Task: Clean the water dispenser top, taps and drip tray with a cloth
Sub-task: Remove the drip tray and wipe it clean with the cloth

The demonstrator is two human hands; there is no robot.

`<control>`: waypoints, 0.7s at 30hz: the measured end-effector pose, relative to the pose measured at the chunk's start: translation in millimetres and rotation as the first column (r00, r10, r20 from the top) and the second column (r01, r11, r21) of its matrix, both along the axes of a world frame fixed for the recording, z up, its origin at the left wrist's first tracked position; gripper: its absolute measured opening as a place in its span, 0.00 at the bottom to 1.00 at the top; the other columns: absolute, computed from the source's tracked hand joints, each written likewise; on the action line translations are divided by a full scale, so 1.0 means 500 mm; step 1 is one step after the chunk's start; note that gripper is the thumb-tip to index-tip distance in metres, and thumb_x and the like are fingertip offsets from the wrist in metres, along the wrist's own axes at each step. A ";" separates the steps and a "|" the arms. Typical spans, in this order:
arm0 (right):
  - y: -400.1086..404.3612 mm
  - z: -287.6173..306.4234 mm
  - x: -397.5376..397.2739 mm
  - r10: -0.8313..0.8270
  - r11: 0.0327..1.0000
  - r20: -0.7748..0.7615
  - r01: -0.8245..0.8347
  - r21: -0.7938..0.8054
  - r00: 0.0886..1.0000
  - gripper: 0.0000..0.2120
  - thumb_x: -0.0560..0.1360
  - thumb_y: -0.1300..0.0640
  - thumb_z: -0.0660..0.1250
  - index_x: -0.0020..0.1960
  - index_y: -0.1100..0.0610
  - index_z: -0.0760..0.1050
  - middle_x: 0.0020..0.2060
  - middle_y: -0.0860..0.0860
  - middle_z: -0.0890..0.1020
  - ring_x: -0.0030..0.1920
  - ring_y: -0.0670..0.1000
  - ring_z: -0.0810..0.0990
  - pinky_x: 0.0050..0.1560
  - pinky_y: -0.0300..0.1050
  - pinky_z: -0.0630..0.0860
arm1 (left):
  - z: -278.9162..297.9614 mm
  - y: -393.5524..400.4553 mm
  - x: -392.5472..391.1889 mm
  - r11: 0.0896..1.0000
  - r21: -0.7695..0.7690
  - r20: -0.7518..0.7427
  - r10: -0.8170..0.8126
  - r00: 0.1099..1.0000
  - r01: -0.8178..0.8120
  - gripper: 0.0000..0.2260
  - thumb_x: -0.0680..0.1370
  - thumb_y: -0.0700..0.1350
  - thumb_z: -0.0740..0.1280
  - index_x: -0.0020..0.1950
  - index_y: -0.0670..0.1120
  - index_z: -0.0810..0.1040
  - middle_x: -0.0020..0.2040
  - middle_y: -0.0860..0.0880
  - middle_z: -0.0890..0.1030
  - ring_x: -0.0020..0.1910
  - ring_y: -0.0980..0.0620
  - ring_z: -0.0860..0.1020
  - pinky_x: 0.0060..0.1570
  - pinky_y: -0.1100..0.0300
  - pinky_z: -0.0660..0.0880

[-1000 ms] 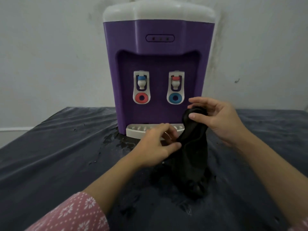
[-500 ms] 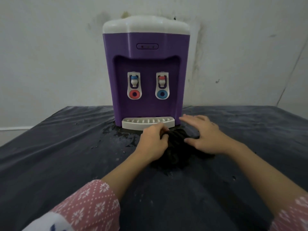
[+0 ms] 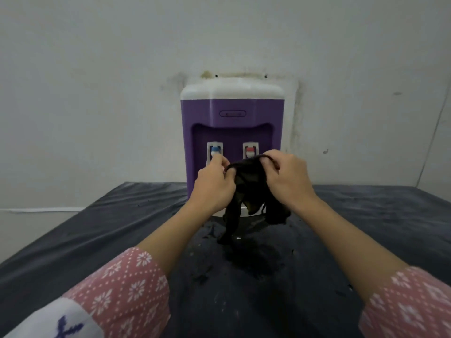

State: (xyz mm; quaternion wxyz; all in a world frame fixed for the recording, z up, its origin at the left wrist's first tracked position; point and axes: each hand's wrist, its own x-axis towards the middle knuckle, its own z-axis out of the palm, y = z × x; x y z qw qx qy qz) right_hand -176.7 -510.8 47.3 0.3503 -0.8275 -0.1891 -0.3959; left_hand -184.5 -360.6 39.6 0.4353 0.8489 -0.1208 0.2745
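Pinching the top edge of the black cloth (image 3: 246, 189) between left hand (image 3: 214, 189) and right hand (image 3: 288, 176), she held it dangling before the purple dispenser (image 3: 231, 118), seemingly readying it; next, I judged, came bunching it to wipe the white top (image 3: 231, 90).

- The water dispenser (image 3: 231, 123) stands at the tabletop's (image 3: 97, 228) far edge, against the wall (image 3: 97, 93).
- The cloth (image 3: 246, 191) hangs before its taps (left hand (image 3: 213, 189) and right hand (image 3: 286, 179) pinching the upper edge).
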 end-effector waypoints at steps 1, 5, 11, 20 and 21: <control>0.017 0.004 -0.008 0.001 0.999 0.002 -0.001 0.046 1.000 0.10 0.78 0.58 0.61 0.42 0.59 0.79 0.31 0.48 0.77 0.34 0.47 0.72 0.33 0.30 0.65 | 0.007 0.007 -0.009 0.999 -0.043 -0.020 0.014 1.000 -0.014 0.03 0.79 0.45 0.59 0.49 0.46 0.69 0.40 0.49 0.75 0.41 0.44 0.78 0.41 0.45 0.79; 0.062 -0.010 -0.027 0.088 0.979 -0.221 -0.043 0.199 0.971 0.23 0.77 0.45 0.60 0.28 0.55 0.75 0.22 0.46 0.75 0.25 0.43 0.73 0.27 0.33 0.64 | 0.023 0.015 -0.031 0.879 -0.476 -0.125 -0.046 0.991 -0.019 0.05 0.80 0.44 0.60 0.44 0.48 0.69 0.43 0.48 0.75 0.41 0.48 0.79 0.27 0.59 0.78; 0.120 -0.011 -0.045 0.799 0.553 -0.332 -0.395 0.734 0.501 0.16 0.73 0.49 0.67 0.59 0.52 0.75 0.51 0.52 0.83 0.51 0.52 0.82 0.45 0.49 0.81 | 0.038 0.094 -0.068 0.600 -0.741 -0.097 -0.539 0.837 0.301 0.09 0.79 0.38 0.58 0.50 0.42 0.77 0.46 0.44 0.83 0.44 0.49 0.83 0.41 0.58 0.81; 0.246 -0.023 0.024 0.913 0.169 -0.093 -0.160 0.973 0.398 0.13 0.80 0.52 0.57 0.60 0.55 0.74 0.56 0.56 0.80 0.55 0.55 0.80 0.51 0.53 0.78 | 0.005 0.230 -0.066 0.750 -0.656 -0.437 -0.290 0.851 -0.082 0.07 0.78 0.44 0.64 0.51 0.41 0.75 0.45 0.44 0.80 0.33 0.49 0.82 0.26 0.63 0.75; 0.268 -0.024 0.036 0.916 0.167 -0.104 -0.132 0.977 0.388 0.14 0.79 0.50 0.58 0.58 0.56 0.74 0.56 0.56 0.80 0.55 0.55 0.79 0.54 0.53 0.77 | -0.003 0.247 -0.058 0.727 -0.676 -0.508 -0.341 0.791 -0.120 0.12 0.77 0.48 0.64 0.55 0.40 0.73 0.48 0.42 0.80 0.34 0.45 0.83 0.27 0.61 0.77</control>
